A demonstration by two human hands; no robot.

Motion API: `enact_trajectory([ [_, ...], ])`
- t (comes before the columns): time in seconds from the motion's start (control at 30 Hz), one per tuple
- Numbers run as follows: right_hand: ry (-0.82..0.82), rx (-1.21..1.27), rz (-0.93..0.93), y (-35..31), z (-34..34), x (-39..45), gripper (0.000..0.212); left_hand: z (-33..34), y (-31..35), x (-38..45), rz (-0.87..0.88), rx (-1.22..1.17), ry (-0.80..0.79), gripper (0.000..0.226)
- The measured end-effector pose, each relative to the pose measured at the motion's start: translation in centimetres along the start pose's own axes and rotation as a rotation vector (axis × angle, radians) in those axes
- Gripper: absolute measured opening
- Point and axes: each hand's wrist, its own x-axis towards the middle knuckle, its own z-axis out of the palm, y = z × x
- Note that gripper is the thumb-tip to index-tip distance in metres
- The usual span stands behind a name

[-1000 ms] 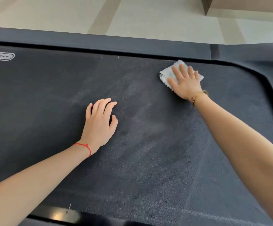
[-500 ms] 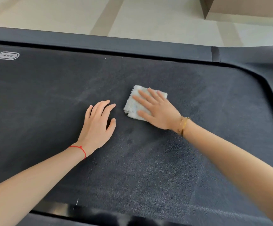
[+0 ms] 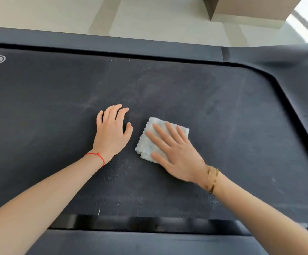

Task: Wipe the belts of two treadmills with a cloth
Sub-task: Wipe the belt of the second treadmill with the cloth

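Observation:
A dark grey treadmill belt (image 3: 223, 111) fills most of the view, with pale dusty streaks on it. A small folded pale cloth (image 3: 149, 142) lies flat on the belt near the middle. My right hand (image 3: 177, 153) presses on the cloth with flat, spread fingers; a gold bracelet is on that wrist. My left hand (image 3: 112, 131) rests palm down on the bare belt just left of the cloth, holding nothing, with a red string on the wrist.
The dark side rail (image 3: 112, 44) runs along the far edge, and another rail (image 3: 149, 243) along the near edge. The frame curves around the belt's right end (image 3: 296, 100). Beyond lies a pale tiled floor (image 3: 158, 21) and a brown box (image 3: 250, 6).
My right hand has slid the cloth from the far right corner of the belt toward me, to a spot beside my left hand. The left hand has stayed planted on the belt.

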Motion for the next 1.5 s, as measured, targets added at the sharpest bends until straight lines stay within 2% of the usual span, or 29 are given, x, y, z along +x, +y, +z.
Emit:
enact_trajectory([
  [0.1, -0.016, 0.025, -0.055, -3.0, 1.2, -5.2, 0.058, 0.0, 0.0, -0.1, 0.017, 0.009, -0.005, 0.046],
  [0.2, -0.024, 0.012, -0.032, -2.7, 1.0, -6.7, 0.059, -0.1, -0.1, -0.2, 0.033, 0.012, -0.014, 0.047],
  [0.4, -0.011, -0.008, 0.381, -0.4, -0.9, -4.8, 0.059, -0.2, -0.1, -0.3, 0.030, -0.002, -0.046, 0.049],
  [0.47, -0.019, 0.010, 0.331, -2.5, -0.3, -5.8, 0.059, -0.1, -0.1, -0.3, 0.027, -0.011, -0.042, 0.048],
  [0.57, -0.032, 0.032, 0.159, -6.6, 1.2, -9.2, 0.058, -0.1, -0.2, -0.4, 0.033, -0.018, -0.033, 0.048],
  [0.63, -0.040, 0.046, 0.131, -7.0, 1.5, -11.0, 0.057, -0.1, -0.3, -0.4, 0.033, -0.022, -0.034, 0.048],
  [0.7, -0.024, 0.034, 0.189, -5.1, 1.1, -12.1, 0.056, -0.2, -0.3, -0.4, 0.034, -0.023, -0.046, 0.048],
  [0.83, 0.043, 0.029, 0.587, 2.0, -0.8, -12.6, 0.058, -0.4, 0.1, -0.7, 0.018, 0.005, -0.086, 0.051],
  [0.9, 0.041, 0.039, 0.702, 3.6, -1.3, -11.9, 0.059, -0.4, 0.9, -1.0, 0.005, 0.009, -0.116, 0.051],
  [0.97, 0.036, 0.032, 0.689, 3.0, -0.9, -11.5, 0.060, -0.4, 2.2, -1.2, 0.024, -0.007, -0.130, 0.050],
  [1.13, 0.021, 0.005, 0.345, -1.0, 0.4, -13.7, 0.059, 0.7, 7.3, -1.3, 0.147, -0.057, -0.121, 0.049],
  [1.23, 0.023, 0.031, 0.262, 1.2, 0.1, -14.2, 0.057, 1.7, 10.1, -1.0, 0.176, -0.080, -0.119, 0.049],
  [1.3, 0.041, -0.020, 0.313, 4.8, -0.3, -13.3, 0.057, 2.3, 11.6, -0.6, 0.186, -0.082, -0.124, 0.049],
  [1.37, 0.072, -0.054, 0.463, 9.9, -1.1, -11.5, 0.057, 2.9, 12.7, 0.0, 0.193, -0.071, -0.134, 0.049],
  [1.43, 0.091, -0.003, 0.643, 14.7, -2.7, -9.2, 0.056, 3.5, 13.6, 0.5, 0.197, -0.050, -0.143, 0.050],
  [1.5, 0.093, 0.052, 0.737, 17.0, -3.6, -7.0, 0.056, 4.1, 14.4, 1.1, 0.197, -0.027, -0.149, 0.050],
])
